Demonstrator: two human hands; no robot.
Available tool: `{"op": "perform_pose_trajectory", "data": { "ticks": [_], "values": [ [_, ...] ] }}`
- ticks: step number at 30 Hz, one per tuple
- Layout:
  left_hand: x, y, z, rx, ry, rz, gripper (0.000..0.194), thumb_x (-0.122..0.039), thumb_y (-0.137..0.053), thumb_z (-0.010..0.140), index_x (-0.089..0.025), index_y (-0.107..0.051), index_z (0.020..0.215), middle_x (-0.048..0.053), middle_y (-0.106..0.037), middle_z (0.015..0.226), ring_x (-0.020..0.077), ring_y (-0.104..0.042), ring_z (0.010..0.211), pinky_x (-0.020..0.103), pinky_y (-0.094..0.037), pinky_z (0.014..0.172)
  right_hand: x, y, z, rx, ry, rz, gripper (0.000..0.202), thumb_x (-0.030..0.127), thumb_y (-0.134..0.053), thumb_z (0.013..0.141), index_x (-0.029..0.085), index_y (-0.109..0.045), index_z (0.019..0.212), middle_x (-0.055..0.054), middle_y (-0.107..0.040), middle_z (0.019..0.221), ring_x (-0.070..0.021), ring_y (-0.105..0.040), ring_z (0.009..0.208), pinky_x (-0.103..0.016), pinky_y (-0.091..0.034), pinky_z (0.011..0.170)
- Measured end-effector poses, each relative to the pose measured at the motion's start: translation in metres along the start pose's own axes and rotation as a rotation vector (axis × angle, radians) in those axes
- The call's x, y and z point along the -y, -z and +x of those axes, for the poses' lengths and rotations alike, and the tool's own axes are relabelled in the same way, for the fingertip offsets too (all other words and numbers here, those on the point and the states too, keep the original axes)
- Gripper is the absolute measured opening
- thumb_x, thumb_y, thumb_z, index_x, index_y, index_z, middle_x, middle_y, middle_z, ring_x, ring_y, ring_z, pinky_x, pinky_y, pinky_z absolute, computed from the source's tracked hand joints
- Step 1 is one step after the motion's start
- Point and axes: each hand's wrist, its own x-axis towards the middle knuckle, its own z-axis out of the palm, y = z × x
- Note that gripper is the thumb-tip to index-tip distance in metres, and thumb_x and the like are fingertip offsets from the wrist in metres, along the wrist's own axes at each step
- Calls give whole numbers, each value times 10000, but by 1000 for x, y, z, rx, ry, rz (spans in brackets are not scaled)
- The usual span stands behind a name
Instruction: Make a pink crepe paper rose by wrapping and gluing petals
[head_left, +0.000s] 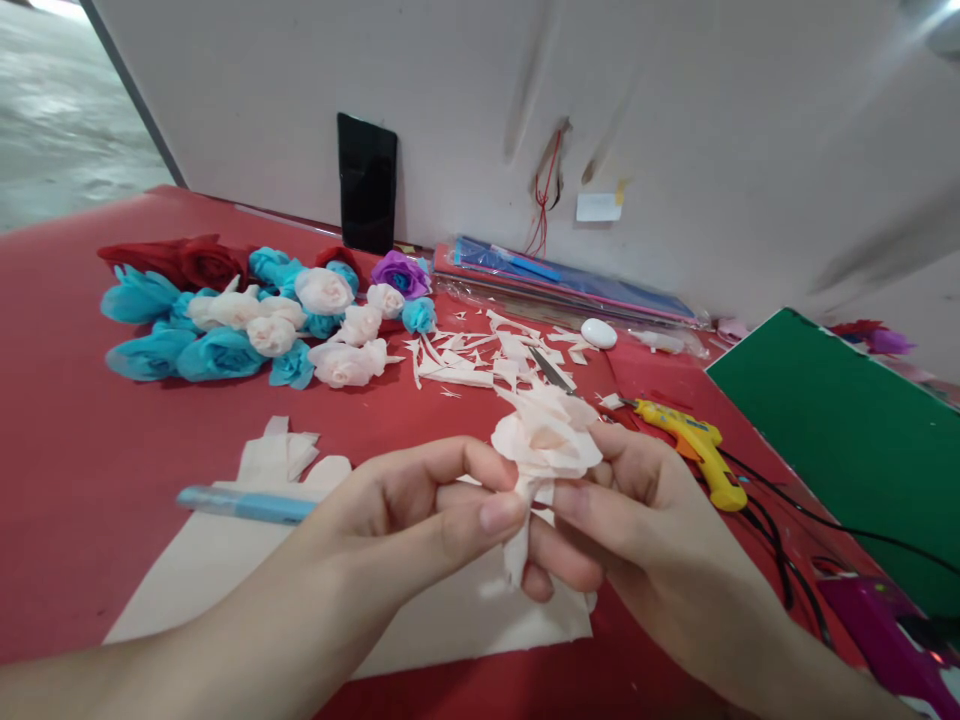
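A pale peach paper flower (551, 440) is held upright between my two hands, its petals spreading above my fingers. My left hand (450, 500) pinches the flower's twisted stem between thumb and forefinger. On the other side, my right hand (630, 500) grips the flower's base, its thumb pressed below the petals and other fingers curled behind the stem. Under both hands lies a cream paper sheet (450, 620), with cut pieces (274, 455) at its far end. Across the sheet's left part rests a light blue pen (247, 503), partly hidden by my left wrist.
Blue, peach, red and purple paper flowers (225, 350) cluster at the back left. Paper scraps (457, 360) surround scissors (551, 370). A yellow glue gun (697, 450) with black cables lies right, near a green board (840, 450). A black phone (367, 185) leans on the wall.
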Motion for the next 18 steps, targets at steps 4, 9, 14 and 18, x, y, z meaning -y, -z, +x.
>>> {"op": "perform_pose_trajectory", "data": {
  "ticks": [4, 9, 14, 18],
  "values": [
    [2, 1, -2, 4, 10, 8, 103, -309, -665, 885, -231, -650, 821, -15, -737, 745, 189, -695, 845, 293, -507, 868, -1, 1, -1, 10, 23, -20, 71, 152, -692, 856, 136, -677, 789, 52, -566, 550, -59, -588, 574, -190, -496, 627],
    [2, 2, -5, 10, -9, 9, 93, -287, -649, 901, -223, -650, 834, -19, -748, 775, 177, -697, 856, 279, -505, 877, -2, 2, -5, 31, 39, -40, 60, 167, -675, 887, 134, -700, 844, 57, -570, 573, -43, -588, 589, -176, -492, 651],
    [3, 2, -3, 4, -1, 15, 87, -287, -643, 907, -225, -661, 849, -21, -749, 790, 174, -697, 863, 281, -508, 889, -2, 3, -5, 29, 46, -57, 72, 164, -661, 896, 140, -700, 841, 53, -576, 577, -51, -606, 613, -182, -493, 662],
    [4, 2, -2, 14, 11, -9, 92, -290, -642, 906, -232, -668, 840, -13, -753, 791, 180, -697, 866, 285, -518, 879, -4, 2, -2, 21, 56, -52, 70, 162, -682, 878, 136, -708, 819, 66, -559, 542, -40, -580, 567, -176, -492, 644]
  ]
}}
